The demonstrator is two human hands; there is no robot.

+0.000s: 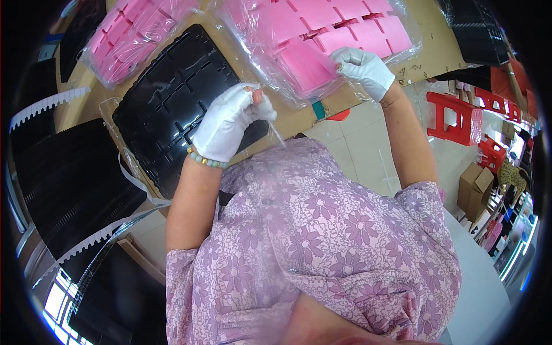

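Observation:
My right hand [363,70], in a white glove with bare fingertips, pinches the edge of a pink piece [306,64], thin and glossy like film or card. This piece lies at the near edge of a pink stack [351,35] inside an opened clear plastic bag [253,54]. My left hand [230,122], gloved the same way, is closed above a black moulded plastic tray [167,95]. From its fingers hangs a thin translucent strip [278,134], too faint to name surely. The glove covers part of the tray.
Another bagged pink stack [129,40] lies at the far left. Black ribbed trays [75,178] stand stacked at the left, and more black ones [474,34] at the far right. Red plastic stools [454,119] and a cardboard box [475,190] are on the tiled floor at the right.

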